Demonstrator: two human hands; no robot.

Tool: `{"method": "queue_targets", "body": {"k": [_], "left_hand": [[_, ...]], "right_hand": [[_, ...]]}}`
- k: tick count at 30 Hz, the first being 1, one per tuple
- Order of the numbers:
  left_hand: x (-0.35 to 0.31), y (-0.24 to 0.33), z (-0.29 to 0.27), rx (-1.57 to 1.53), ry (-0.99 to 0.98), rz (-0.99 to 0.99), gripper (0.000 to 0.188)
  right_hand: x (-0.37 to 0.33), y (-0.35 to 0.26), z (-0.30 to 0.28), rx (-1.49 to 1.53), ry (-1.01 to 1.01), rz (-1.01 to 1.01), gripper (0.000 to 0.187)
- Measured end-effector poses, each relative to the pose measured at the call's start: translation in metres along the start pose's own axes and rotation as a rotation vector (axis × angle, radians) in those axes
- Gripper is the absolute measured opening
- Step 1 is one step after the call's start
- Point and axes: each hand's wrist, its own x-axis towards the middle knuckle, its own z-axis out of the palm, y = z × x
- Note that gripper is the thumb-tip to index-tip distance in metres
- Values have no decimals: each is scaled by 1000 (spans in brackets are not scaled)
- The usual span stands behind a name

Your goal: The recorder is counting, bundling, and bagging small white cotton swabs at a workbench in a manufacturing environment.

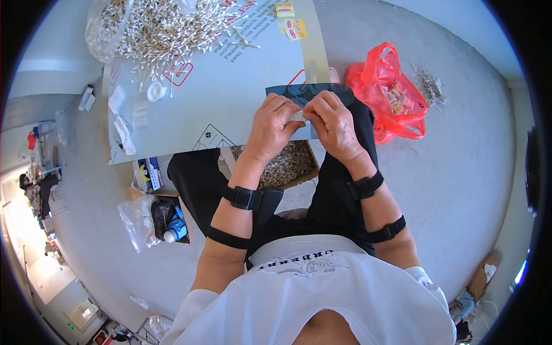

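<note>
L hand & R hand nearly closed, pinching small white pc btwn them; if grip slips, pc could drop past worktop edge into box.

The place seems to be a plain, makeshift workroom for handwork in bulk: a heap of loose cotton swabs spreads over a pale printed table top, with yellow packets near its far end. A cardboard box full of small pieces stands beneath, and a red plastic bag of small packs sits on the grey floor. Along the left, dark cloth hangs amid household-like clutter.
</note>
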Motion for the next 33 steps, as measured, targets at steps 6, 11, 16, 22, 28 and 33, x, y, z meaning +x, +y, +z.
{"method": "queue_targets", "body": {"k": [6,11,16,22,28,33], "left_hand": [[-1,-3,5,58,-20,28,31],[-3,3,-1,-69,53,-47,29],[0,1,-9,-103,46,-24,26],[8,6,-6,141,43,141,21],[-12,-8,-32,108,66,71,15],[-11,12,-35,-1076,50,-1042,54]], "right_hand": [[-1,0,-3,25,3,-1,10],[2,1,-5,4,-2,-14,11],[2,0,-3,49,-11,-10,11],[2,0,2,-62,19,-64,9],[-4,-12,-2,-2,116,-82,13],[-7,-37,-14,-36,184,-266,18]]}}
